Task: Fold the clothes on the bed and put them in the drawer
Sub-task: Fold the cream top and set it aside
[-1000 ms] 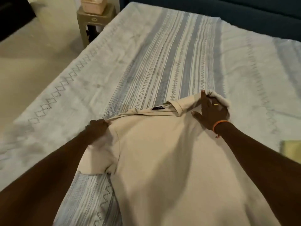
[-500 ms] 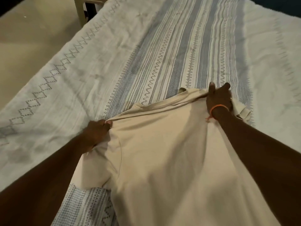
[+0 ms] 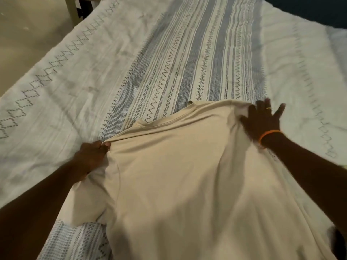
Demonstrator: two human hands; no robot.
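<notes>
One cream shirt [image 3: 180,175] lies spread on the bed [image 3: 75,81], back side up, its collar end pointing away from the person. Two hands work it. The left hand [image 3: 90,156] has its fingers [image 3: 102,145] curled tight, pinching the shirt's shoulder edge, and the short sleeve [image 3: 88,199] bunches just under and behind that hand. The right hand [image 3: 262,121] lies flat on the opposite shoulder with its fingers [image 3: 260,107] spread wide and straight, tips reaching the shirt's far edge and the outer ones passing over onto the bedspread. One ring shows on that hand, and one orange band [image 3: 268,135] circles the wrist. Between the two sets of fingers the neckline [image 3: 165,119] runs slack, slightly raised. Beyond the fingertips the bedspread's one broad blue-striped panel [image 3: 197,53] runs up the bed. Far off past the left fingers, a piece of pale furniture [image 3: 73,8] stands on the floor [image 3: 28,34] beside the bed, mostly cut off. Both forearms cover the shirt's near sides.
</notes>
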